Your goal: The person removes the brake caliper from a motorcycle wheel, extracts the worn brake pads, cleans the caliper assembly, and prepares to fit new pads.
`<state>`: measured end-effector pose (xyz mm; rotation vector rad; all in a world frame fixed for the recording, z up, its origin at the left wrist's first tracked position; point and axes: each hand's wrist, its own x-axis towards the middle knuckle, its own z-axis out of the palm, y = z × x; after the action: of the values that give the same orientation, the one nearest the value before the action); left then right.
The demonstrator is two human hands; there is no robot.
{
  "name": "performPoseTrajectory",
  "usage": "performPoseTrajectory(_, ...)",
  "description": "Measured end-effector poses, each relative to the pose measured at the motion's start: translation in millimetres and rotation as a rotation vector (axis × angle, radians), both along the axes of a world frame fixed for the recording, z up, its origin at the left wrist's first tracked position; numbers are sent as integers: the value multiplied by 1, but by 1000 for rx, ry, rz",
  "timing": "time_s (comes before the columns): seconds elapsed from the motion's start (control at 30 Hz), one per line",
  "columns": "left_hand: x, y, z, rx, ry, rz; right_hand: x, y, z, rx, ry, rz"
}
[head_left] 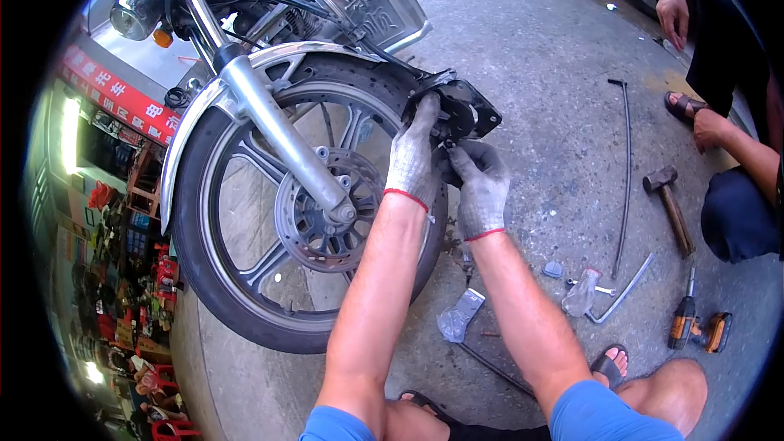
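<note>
Both my hands wear grey-white knit gloves with red cuffs. My left hand (415, 147) is closed round the near side of a black metal bracket (478, 110), which sits at the rear edge of a motorcycle's front wheel (189, 269). Just below the bracket, my right hand (483, 184) has its thumb and fingers pinched together by a small dark part; what lies between the fingertips is mostly hidden. The silver fork leg (278, 131), brake disc (296, 220) and chrome mudguard (175, 155) stand left of my hands.
On the concrete at right lie a long metal bar (626, 171), a hammer (674, 216), a bent bar wrench (627, 294), a plastic bag (581, 294) and a cordless drill (684, 322). A plastic-wrapped grey part (465, 310) lies below my right wrist. Another person's hand (674, 12) shows at upper right.
</note>
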<state>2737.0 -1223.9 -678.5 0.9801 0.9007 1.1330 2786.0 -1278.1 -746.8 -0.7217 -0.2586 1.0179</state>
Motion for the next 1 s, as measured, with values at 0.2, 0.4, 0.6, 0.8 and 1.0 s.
performPoseTrajectory(0.2, 7, -8, 8, 45, 90, 44, -2, 5, 3, 2, -11, 2)
performPoseTrajectory(0.4, 4, -3, 3, 104, 99, 38, -1, 5, 6, 9, -17, -17)
performPoseTrajectory(0.6, 8, -1, -2, 97, 108, 39, 7, 11, -1, 35, -47, -29)
performPoseTrajectory(0.8, 12, 6, -14, 116, 21, 40, 16, 9, 5, 30, -115, -36)
performPoseTrajectory(1.0, 13, 10, -18, 97, -55, -31, 18, 12, 7, 43, -118, -98)
